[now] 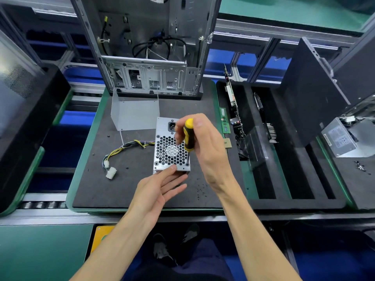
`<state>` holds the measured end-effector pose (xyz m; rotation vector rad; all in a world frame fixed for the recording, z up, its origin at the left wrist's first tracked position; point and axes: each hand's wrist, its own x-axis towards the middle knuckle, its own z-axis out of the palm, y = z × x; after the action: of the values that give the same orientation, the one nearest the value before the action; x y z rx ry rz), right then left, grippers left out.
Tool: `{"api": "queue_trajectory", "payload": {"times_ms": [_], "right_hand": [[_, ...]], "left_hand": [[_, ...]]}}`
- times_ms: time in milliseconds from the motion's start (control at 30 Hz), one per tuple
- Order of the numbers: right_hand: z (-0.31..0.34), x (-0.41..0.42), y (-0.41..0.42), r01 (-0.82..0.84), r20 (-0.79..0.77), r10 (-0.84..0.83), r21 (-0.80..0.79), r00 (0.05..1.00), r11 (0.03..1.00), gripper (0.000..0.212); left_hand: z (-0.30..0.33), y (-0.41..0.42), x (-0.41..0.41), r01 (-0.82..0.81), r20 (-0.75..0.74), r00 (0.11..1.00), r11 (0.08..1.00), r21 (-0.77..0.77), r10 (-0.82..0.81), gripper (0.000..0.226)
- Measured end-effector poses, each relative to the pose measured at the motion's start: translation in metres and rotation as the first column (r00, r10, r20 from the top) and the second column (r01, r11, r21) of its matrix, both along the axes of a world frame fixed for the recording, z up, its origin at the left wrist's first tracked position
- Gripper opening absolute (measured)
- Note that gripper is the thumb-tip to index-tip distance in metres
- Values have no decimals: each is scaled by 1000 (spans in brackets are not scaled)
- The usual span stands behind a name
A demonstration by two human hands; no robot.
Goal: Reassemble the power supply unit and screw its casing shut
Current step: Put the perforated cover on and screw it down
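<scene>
Power supply unit (170, 146): silver metal box w/ a holey fan grille on top, sits mid-mat on the dark foam mat (97, 179).
Screwdriver (189, 134): yellow + black handle, stands almost straight up, tip down in the corner screw hole at 5 o'clock on the box top.
Right hand (205, 142): fingers curled round the screwdriver handle — holds it tight from the 3 o'clock side.
Left hand (160, 185): flat and open, fingers straight, tips touch the near edge of the box at 6 o'clock. Holds nothing.
Wire bundle (123, 151): yellow, black + other wires run out of the box toward 9 o'clock, white plugs at the end lie on the mat.
Metal cover (135, 112): bent grey sheet, stands on the mat at 11 o'clock from the box, not touching it.
PC case (150, 47): big open metal frame at 12 o'clock, behind the cover.
Foam tray (284, 179): black, at 3 o'clock — has circuit boards standing in its slots.
Loose screws (200, 191): tiny dark bits on the mat at 5 o'clock, near the right wrist.
</scene>
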<state>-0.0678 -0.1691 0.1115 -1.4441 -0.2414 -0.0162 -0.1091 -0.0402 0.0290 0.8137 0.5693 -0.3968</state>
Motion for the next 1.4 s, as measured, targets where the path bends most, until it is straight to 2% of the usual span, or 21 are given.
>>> {"api": "queue_trajectory", "payload": {"times_ms": [33,67,100,200,267,333,433,467,567,667,833,967,1067,1133,1233,1400], "right_hand": [[0,0,2,-10,7,10,11,1000,1000,11],[-1,-1,4,-12,7,11,24,1000,1000,7],[1,-1,6,8,12,-8,23,1000,1000,17],[1,-1,7,-7,56,8,-17,998,1000,15],[0,-1,4,-4,47,5,-26,999,1000,32],[0,0,2,15,28,-15,10,999,1000,35],[3,0,4,-11,39,10,31,999,999,7],[1,1,5,-2,40,1,29,999,1000,6],[3,2,4,-8,44,7,21,999,1000,14],[1,4,2,15,24,-15,15,1000,1000,34],[5,5,2,-23,45,21,48,999,999,5],[7,8,3,-27,20,27,11,999,1000,18],[5,10,2,-40,-29,40,1,999,999,36],[6,10,3,-30,-33,30,7,999,1000,30],[7,10,3,-21,-2,21,34,1000,999,9],[6,12,3,-26,-8,26,20,1000,999,17]], "left_hand": [[1,0,0,0,4,1000,1000,-2,0,48],[1,0,0,-1,6,1000,1000,-2,1,50],[1,0,0,-2,7,1000,1000,-2,2,52],[1,0,0,-5,8,1000,1000,-6,5,55],[1,0,0,-6,7,1000,1000,-1,6,54],[1,-1,0,-10,-1,1000,1000,3,10,52],[1,-1,0,-11,-2,1000,1000,1,11,51],[1,-1,0,-9,1,1000,1000,0,9,51],[1,0,0,-5,3,1000,1000,1,5,49],[1,0,0,-3,-14,1000,1000,4,3,42],[1,0,1,2,-13,1000,1000,-1,-2,42],[1,-1,2,12,-7,1000,1000,-3,-12,43],[1,0,1,12,-12,1000,1000,0,-12,41],[0,0,1,13,-16,1000,1000,1,-13,40],[0,1,1,15,-20,1000,1000,-2,-15,39],[0,2,1,23,-6,1000,1000,-8,-23,38]]}}
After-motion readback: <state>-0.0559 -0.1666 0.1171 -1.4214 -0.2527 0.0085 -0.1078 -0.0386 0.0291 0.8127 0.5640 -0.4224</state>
